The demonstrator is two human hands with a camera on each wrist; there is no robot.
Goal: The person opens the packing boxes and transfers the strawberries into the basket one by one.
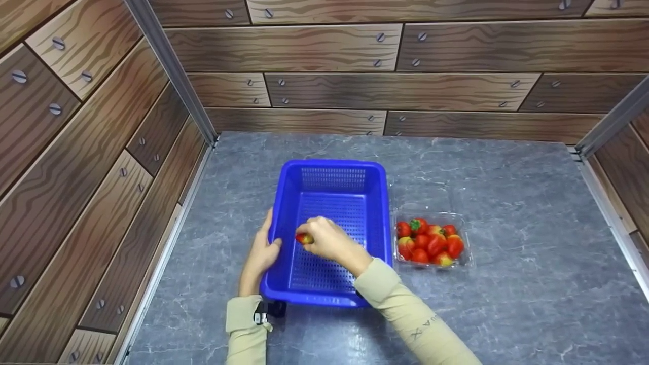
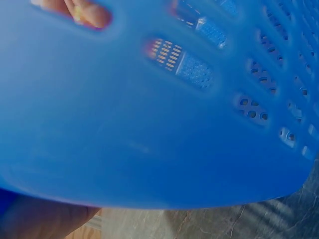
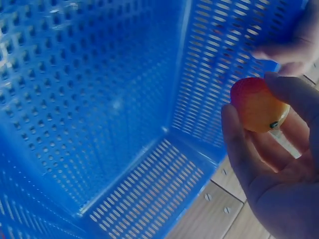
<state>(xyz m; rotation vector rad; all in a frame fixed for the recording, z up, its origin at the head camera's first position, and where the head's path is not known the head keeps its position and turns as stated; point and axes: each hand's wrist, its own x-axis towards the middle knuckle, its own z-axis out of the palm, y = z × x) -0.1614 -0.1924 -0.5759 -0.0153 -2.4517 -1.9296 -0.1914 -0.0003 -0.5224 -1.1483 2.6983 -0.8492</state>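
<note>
The likeliest trouble was a dropped berry (image 3: 256, 104): the right hand (image 1: 328, 238) pinched it between thumb and fingertips, and its rounded sides gave those tips little to press on. It was held over the basket (image 1: 332, 163), near the wall on the side of the desk's (image 1: 537, 243) left edge; how high above the basket floor, I could not tell. A slip there might bruise it against the mesh.

The left hand (image 1: 263, 253) gripped that same wall, thumb over the rim. With only one side gripped, a hard pull or push could have skewed the basket. The thumb was also near the berry, so the two hands could have bumped.

The tub (image 1: 470, 248) stood just beside the basket, on the side of the desk's right edge; whether they touched was unclear. Its lid (image 1: 428, 196) lay back toward the desk's far edge, so a basket shoved that way could jolt the tub and roll fruit out. The right sleeve (image 1: 405, 304) crossed the basket's near right corner and could catch on the rim.

By count: two hands, one basket, one tub, one lid, one berry in the fingers, and about ten more visible in the tub, any beneath being hidden.
</note>
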